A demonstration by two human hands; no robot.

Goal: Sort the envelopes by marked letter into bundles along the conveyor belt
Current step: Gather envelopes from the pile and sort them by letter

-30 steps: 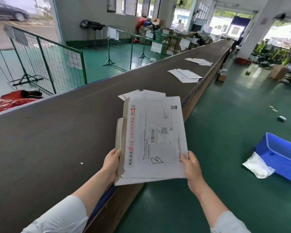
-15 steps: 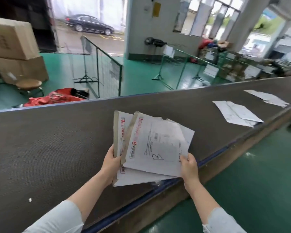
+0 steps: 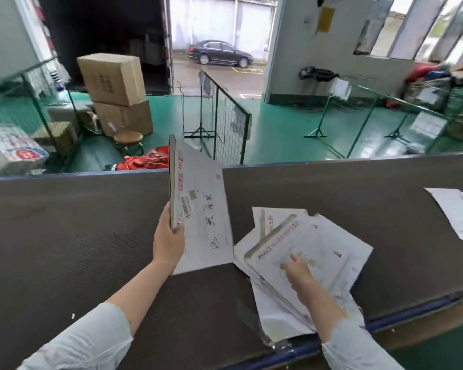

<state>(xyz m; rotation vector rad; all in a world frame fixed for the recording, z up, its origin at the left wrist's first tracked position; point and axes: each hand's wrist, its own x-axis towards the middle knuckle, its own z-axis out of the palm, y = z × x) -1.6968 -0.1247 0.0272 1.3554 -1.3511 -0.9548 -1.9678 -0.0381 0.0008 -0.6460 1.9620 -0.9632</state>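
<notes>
My left hand (image 3: pixel 169 241) grips a stack of white envelopes (image 3: pixel 201 206) by its left edge, raised upright above the dark conveyor belt (image 3: pixel 64 236). The front envelope of the stack carries a handwritten B near its bottom. My right hand (image 3: pixel 296 268) lies with fingers straight on the top envelope of a loose bundle of envelopes (image 3: pixel 318 252) spread on the belt near its front edge. That top envelope has a red-printed strip along one side. A second bundle (image 3: pixel 457 212) lies further right on the belt.
The belt's blue front rim (image 3: pixel 401 315) runs along the near side at the right. Beyond the belt stand green wire barriers (image 3: pixel 225 124), stacked cardboard boxes (image 3: pixel 115 94), a round stool (image 3: pixel 129 138) and a red bag (image 3: pixel 147 161) on the green floor.
The view has swung left. My right hand carried the top B envelope off the stack and set it down on the bundle on the belt. My left hand lifted the remaining stack upright.
</notes>
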